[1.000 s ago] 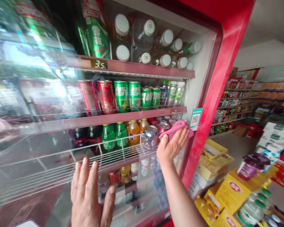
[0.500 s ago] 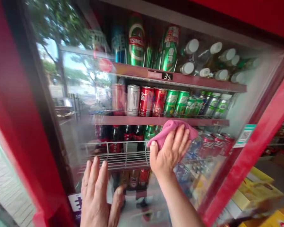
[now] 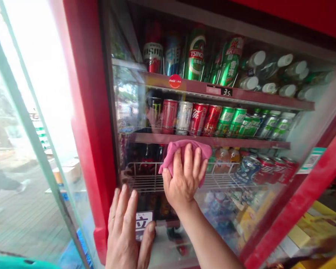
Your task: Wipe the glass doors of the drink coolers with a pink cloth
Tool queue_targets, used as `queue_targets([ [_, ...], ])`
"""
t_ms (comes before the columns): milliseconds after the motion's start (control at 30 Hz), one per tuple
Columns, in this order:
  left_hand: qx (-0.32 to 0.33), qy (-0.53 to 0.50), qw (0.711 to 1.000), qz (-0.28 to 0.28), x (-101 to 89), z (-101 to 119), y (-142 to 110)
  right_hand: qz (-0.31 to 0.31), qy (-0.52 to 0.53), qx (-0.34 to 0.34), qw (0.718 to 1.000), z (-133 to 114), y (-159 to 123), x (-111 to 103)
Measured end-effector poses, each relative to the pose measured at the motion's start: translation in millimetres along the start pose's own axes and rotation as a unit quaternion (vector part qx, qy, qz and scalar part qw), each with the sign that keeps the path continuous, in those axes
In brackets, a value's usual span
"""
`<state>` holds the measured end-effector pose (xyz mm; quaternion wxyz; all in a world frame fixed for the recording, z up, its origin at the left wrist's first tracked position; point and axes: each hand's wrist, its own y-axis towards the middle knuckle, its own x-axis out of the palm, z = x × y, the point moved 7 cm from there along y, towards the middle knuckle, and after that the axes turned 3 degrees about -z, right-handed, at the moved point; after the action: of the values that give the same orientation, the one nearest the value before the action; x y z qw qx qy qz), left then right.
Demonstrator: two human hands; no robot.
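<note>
My right hand presses a pink cloth flat against the glass door of a red-framed drinks fridge. Its fingers are spread over the cloth, whose folded edges stick out above and to the left. Lower and to the left, my left hand is raised with its fingers apart and nothing in it. It is near the glass; whether it touches cannot be told. Behind the door, cans such as a red cola can and a green can stand on the middle shelf.
The fridge's red left frame borders a glass pane facing outdoors. A white sign with a purple character sits low on the door, partly behind my left hand. A QR-code sticker is at right, above yellow boxes.
The view has turned left, bringing in the fridge's left frame and the outdoor side. My right hand has slid the pink cloth leftward across the glass. My left hand stays raised and open.
</note>
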<state>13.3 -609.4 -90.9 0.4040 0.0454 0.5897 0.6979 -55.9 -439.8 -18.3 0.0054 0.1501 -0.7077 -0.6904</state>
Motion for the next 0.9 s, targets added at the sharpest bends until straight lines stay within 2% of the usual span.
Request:
queue_targets([
  [167, 0.002, -0.008, 1.000, -0.004, -16.7, -5.2, -13.9, 0.035, 0.063, -0.084, 0.994, -35.2, -18.3, 2.3],
  [333, -0.008, -0.018, 1.000, -0.012, -37.6, -18.6, -29.7, -0.013, 0.163, -0.124, 0.979, -62.5, -43.9, 0.9],
  [467, 0.013, -0.015, 1.000, 0.007, -60.5, -28.8, -42.0, -0.087, 0.255, -0.083, 0.959, -75.2, -66.6, -11.0],
  [567, -0.010, -0.005, 1.000, 0.012, -73.9, -43.6, -57.0, -0.111, 0.342, 0.027, 0.933, -81.2, -91.2, -26.1],
  [633, -0.033, 0.002, 0.999, 0.008, -79.7, -54.4, -69.3, -0.146, 0.404, 0.148, 0.891, -86.5, -116.9, -27.9],
  [767, -0.068, 0.005, 0.998, -0.009, -86.9, -68.8, -91.1, -0.262, 0.483, 0.379, 0.745, -111.1, -185.4, -10.1],
  [833, -0.086, 0.002, 0.996, -0.027, -88.6, -73.0, -99.0, -0.289, 0.497, 0.440, 0.689, -123.7, -211.6, -0.4],
  [900, -0.106, 0.002, 0.993, -0.046, -89.8, -77.4, -105.8, -0.324, 0.510, 0.458, 0.652, -136.3, -227.8, 10.2],
])
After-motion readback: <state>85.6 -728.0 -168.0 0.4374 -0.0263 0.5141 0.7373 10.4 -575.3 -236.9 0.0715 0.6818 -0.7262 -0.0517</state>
